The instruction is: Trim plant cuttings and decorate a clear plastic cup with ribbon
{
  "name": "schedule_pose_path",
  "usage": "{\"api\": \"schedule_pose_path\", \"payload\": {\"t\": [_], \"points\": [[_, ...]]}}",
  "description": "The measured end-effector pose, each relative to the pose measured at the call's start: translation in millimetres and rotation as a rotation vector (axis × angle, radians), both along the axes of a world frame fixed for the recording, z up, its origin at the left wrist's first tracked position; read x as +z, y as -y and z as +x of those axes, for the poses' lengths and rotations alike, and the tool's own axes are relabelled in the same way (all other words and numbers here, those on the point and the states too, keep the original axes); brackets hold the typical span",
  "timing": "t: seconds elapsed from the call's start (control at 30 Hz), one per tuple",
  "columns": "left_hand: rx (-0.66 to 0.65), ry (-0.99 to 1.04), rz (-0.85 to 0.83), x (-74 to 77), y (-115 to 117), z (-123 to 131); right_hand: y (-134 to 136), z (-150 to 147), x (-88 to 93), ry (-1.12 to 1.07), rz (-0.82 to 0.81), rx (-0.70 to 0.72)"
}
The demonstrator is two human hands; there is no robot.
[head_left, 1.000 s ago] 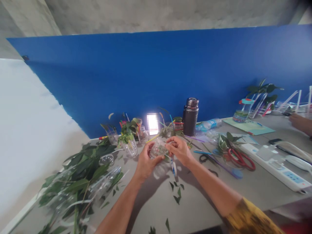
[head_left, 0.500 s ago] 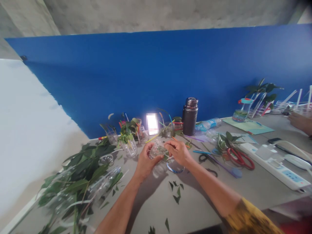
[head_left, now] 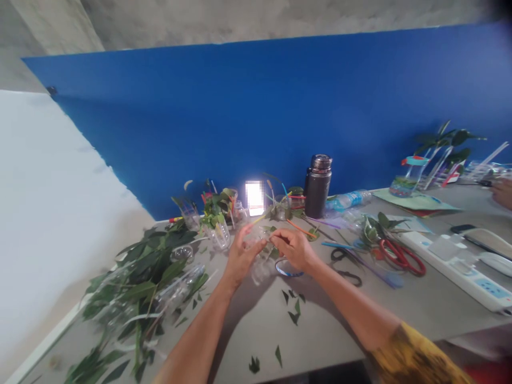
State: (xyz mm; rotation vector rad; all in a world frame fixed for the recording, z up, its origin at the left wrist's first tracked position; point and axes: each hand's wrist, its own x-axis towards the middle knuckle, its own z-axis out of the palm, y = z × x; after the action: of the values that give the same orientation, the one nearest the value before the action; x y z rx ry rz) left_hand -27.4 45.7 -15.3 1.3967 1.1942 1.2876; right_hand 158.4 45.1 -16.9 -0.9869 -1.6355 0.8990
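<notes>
Clear plastic cup (head_left: 256, 240) held between two hands; left hand (head_left: 242, 257) raised, fingers (head_left: 248, 234) spread against cup; right hand (head_left: 294, 248) curled, fingers (head_left: 280, 238) narrow at rim. One blue-edged tape roll (head_left: 288, 269) just right of cup; red scissors (head_left: 402, 257), black scissors (head_left: 343, 256) farther right.

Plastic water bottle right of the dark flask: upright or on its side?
On its side: the clear plastic water bottle lies lengthwise on the table, beside the upright dark flask.
</notes>
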Motion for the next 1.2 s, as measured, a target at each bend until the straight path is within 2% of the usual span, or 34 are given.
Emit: {"api": "schedule_pose_path", "payload": {"t": [0.07,0.17,0.33,0.47,0.73,0.9,1.1,1.2], "points": [[-0.047,-0.002,-0.003,2.4,0.1,-0.1,2.3,-1.7,0.1,0.006,0.009,0.008],[-0.118,0.096,-0.043,4.5,1.0,1.6,3.8,-2.1,-0.4,-0.01,-0.006,0.05],[-0.043,0.237,-0.061,5.7,1.1,2.8,0.4,0.7,-4.2,-0.078,-0.073,0.107],[-0.017,0.289,-0.084,5.8,0.0,2.9,-3.7,0.7,-8.8,-0.087,-0.131,0.073],[0.015,0.346,-0.038,9.2,3.0,5.0,-4.3,2.8,-4.4,-0.036,-0.05,-0.008],[-0.036,0.37,-0.074,10.9,4.1,4.0,-3.3,5.6,0.2,0.033,0.047,-0.066],[-0.108,0.457,-0.186,10.5,2.0,2.6,1.0,2.3,3.8,-0.046,0.005,-0.01],[-0.113,0.465,-0.239,12.7,1.0,0.5,2.9,2.8,3.4,0.007,0.031,0.027]]}}
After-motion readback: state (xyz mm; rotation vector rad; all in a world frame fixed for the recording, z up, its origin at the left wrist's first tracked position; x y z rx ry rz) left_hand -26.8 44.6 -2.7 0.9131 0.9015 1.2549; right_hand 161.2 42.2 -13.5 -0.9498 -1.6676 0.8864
